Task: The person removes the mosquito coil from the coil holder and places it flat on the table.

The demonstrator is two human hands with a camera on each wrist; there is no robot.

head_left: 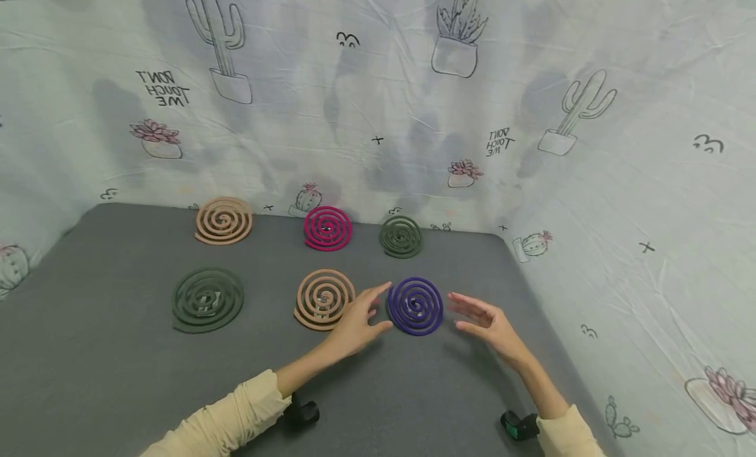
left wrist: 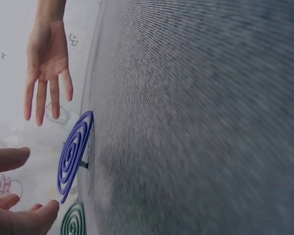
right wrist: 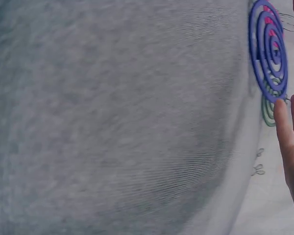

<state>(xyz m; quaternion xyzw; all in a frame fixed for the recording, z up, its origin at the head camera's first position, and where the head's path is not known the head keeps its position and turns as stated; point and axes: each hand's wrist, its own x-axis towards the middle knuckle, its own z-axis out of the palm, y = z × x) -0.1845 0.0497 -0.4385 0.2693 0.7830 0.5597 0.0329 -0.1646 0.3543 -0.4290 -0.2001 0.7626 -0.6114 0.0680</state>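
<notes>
One big pale cloth (head_left: 354,115), printed with cacti, rises behind and beside your grey bench (head_left: 112,378), which fills the lower part of the head view. Your cream sleeves (head_left: 227,414) come in from the near edge.

Your left hand (head_left: 356,324) is open, thumb well apart from the fingers, with nothing in its hold; in the head view it overlaps the edge of the front tan coil. Your right hand (head_left: 492,324) is likewise open and holds nothing, palm turned inward.

Next in size come the flat spirals. The front green coil (head_left: 208,301) lies at the left, the front tan coil (head_left: 325,299) in the middle, and the purple coil (head_left: 415,306) at the right, between your hands. Behind them you have the back tan coil (head_left: 224,221), the pink coil (head_left: 327,228) and the back green coil (head_left: 401,237), from left to right.

Smallest is the dark support (left wrist: 84,165) beneath the purple coil, which leans in the left wrist view. Fingertips are just beside its rim; you cannot tell whether any touch.

You seem to be either about to take this coil or just releasing it. Taking it would call for closing both hands evenly on its rim; leaving it, for parting them without a knock.
</notes>
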